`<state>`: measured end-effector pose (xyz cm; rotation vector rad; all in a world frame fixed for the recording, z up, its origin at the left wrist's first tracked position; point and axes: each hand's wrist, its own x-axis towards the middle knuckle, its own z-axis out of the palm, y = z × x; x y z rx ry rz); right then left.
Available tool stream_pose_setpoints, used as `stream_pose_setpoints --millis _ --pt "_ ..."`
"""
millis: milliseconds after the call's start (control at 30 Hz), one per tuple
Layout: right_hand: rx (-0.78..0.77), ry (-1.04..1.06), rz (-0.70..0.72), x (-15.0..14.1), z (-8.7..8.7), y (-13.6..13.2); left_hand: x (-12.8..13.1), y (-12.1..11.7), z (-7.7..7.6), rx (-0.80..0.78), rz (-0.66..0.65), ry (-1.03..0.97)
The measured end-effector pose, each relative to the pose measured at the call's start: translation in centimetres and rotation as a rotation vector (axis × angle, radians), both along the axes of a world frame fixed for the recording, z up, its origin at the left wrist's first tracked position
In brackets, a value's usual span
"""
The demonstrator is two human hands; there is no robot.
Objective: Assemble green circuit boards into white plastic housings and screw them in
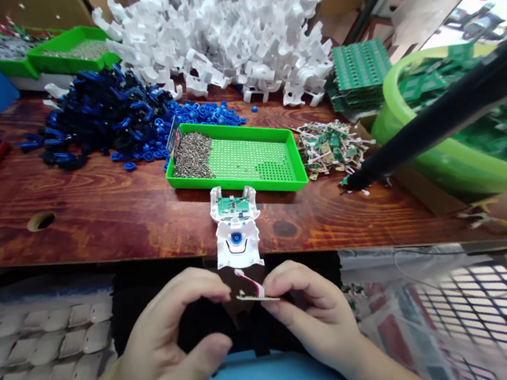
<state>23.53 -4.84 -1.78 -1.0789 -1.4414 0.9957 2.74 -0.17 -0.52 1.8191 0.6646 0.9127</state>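
Note:
Between the thumb and fingers of my right hand (310,313) is a small circuit board (256,297) held nearly edge-on, with a short bundle of red and white wires rising from it. My left hand (177,345) is beside it, thumb and fingers apart and nothing between them. Just beyond my hands, a white plastic housing (240,257) with a blue round part in it lies at the table's front edge. Behind that sits another white shell with a green circuit board (233,206) inside.
A green tray (256,180) holds small metal screws at its left. Behind it are blue and black parts (99,112) and a tall heap of white housings (226,26). At right are small wired boards (331,148), a black pole (439,107) and a green tub (474,169).

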Motion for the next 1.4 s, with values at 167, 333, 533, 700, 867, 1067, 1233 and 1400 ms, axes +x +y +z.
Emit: stream_pose_setpoints --millis 167,333,533,700,867,1067,1233,1400 --pt "-0.145 0.055 0.089 -0.2 0.5 -0.2 -0.5 -0.6 -0.4 -0.518 -0.155 0.037" --pt "-0.645 0.369 0.12 -1.0 0.8 -0.1 -0.6 -0.6 -0.7 -0.45 -0.095 0.058" --pt "-0.899 0.706 0.148 -1.5 0.1 0.3 -0.9 -0.6 -0.5 -0.116 -0.128 0.129" --pt "-0.907 0.716 0.146 -1.4 -0.5 0.4 -0.7 -0.5 0.2 -0.063 -0.098 0.242" --pt "-0.95 0.658 0.189 -1.3 -0.5 0.3 -0.6 -0.4 0.7 -0.015 -0.11 0.327" --pt "-0.618 0.152 0.146 -1.2 0.5 0.0 -0.4 0.0 0.8 -0.089 -0.122 0.33" --pt "-0.439 -0.069 0.156 -1.1 0.7 -0.2 -0.2 0.3 0.3 -0.268 -0.083 0.298" --pt "-0.384 -0.034 0.185 -1.2 0.4 -0.4 0.0 -0.2 0.8 -0.365 -0.044 0.233"
